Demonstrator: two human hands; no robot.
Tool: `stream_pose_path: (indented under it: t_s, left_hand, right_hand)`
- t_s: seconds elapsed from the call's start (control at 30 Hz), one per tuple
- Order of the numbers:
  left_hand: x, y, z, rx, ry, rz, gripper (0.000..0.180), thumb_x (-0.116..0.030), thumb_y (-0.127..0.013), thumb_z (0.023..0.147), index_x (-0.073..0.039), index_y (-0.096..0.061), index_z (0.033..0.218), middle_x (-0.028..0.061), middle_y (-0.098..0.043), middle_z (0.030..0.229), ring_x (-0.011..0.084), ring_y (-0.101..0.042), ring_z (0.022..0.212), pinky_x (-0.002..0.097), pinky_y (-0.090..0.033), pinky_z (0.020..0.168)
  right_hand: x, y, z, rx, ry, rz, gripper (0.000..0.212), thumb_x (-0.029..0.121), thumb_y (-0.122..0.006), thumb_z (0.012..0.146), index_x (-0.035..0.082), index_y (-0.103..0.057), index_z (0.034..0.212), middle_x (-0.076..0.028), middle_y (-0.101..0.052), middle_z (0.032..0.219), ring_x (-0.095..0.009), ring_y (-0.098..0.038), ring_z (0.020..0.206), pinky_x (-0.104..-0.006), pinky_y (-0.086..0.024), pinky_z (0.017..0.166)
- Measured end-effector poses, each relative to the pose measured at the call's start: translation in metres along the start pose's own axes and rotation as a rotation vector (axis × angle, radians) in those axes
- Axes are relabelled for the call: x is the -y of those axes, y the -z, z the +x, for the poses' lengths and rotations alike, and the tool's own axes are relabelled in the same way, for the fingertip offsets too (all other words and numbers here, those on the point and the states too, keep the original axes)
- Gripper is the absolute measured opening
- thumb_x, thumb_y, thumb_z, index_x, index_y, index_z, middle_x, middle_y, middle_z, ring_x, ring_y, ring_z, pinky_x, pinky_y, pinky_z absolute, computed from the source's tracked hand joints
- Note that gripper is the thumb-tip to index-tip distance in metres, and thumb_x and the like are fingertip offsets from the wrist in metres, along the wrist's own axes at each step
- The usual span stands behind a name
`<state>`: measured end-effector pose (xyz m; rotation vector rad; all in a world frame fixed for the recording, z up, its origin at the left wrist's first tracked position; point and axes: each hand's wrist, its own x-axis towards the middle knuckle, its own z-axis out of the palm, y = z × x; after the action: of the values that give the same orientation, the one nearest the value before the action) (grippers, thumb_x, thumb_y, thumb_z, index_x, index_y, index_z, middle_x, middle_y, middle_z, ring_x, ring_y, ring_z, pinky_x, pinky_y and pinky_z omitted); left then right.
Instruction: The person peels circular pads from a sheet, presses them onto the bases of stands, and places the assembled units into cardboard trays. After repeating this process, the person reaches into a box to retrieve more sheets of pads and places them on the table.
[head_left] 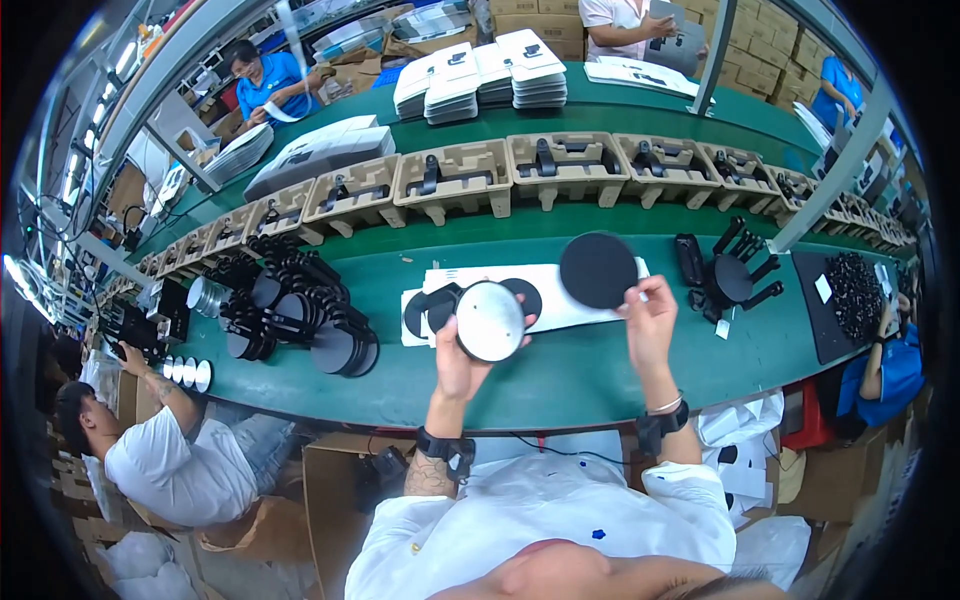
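Observation:
My left hand (462,368) is closed round the edge of a round base (489,321) with a pale metallic face, small holes and a dark rim. The face is turned up toward me. To its right, my right hand (652,318) pinches the lower edge of a thin black round pad (597,270), held up apart from the base. Beneath both lies a white backing sheet (560,318) on the green bench, with black round pads (417,314) on it. The base hides part of the sheet.
Left on the bench stand several black stands with round bases (340,348). At right lies a black stand (731,278) near a dark mat (835,300) heaped with small black parts. Brown moulded trays (455,175) line the conveyor beyond. A co-worker (190,455) sits at left.

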<state>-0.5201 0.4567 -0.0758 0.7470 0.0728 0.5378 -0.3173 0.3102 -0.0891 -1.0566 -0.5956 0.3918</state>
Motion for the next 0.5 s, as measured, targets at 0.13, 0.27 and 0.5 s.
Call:
stream_pose_path:
  t_s: [0.13, 0.27, 0.5]
  left_hand:
    - [0.009, -0.048, 0.000, -0.249, -0.101, 0.148, 0.079, -0.065, -0.023, 0.087, -0.009, -0.022, 0.143, 0.0245, -0.038, 0.137, 0.0421, -0.046, 0.119, 0.0479, -0.038, 0.100]
    - [0.007, -0.066, -0.006, 0.047, -0.065, -0.035, 0.084, -0.072, -0.013, 0.084, -0.014, -0.015, 0.146, 0.0262, -0.037, 0.137, 0.0417, -0.046, 0.119, 0.0478, -0.037, 0.101]
    - [0.009, -0.056, -0.016, -0.001, -0.151, 0.157, 0.084, -0.070, -0.009, 0.085, -0.012, -0.013, 0.146, 0.0262, -0.038, 0.136, 0.0408, -0.047, 0.119, 0.0478, -0.037, 0.101]
  right_hand:
    - [0.024, -0.044, -0.039, 0.186, -0.078, 0.130, 0.010, 0.001, -0.062, 0.084, 0.002, -0.053, 0.084, -0.006, -0.055, 0.083, -0.011, -0.060, 0.065, -0.0231, -0.054, 0.051]
    - [0.035, -0.064, -0.053, 0.232, -0.154, 0.210, 0.011, 0.000, -0.063, 0.083, 0.001, -0.052, 0.084, -0.009, -0.056, 0.091, -0.013, -0.062, 0.068, -0.0229, -0.054, 0.051]
    - [0.033, -0.073, -0.062, 0.218, -0.116, 0.238, 0.012, 0.000, -0.063, 0.083, 0.000, -0.052, 0.085, -0.013, -0.054, 0.101, -0.014, -0.063, 0.069, -0.0221, -0.055, 0.051]
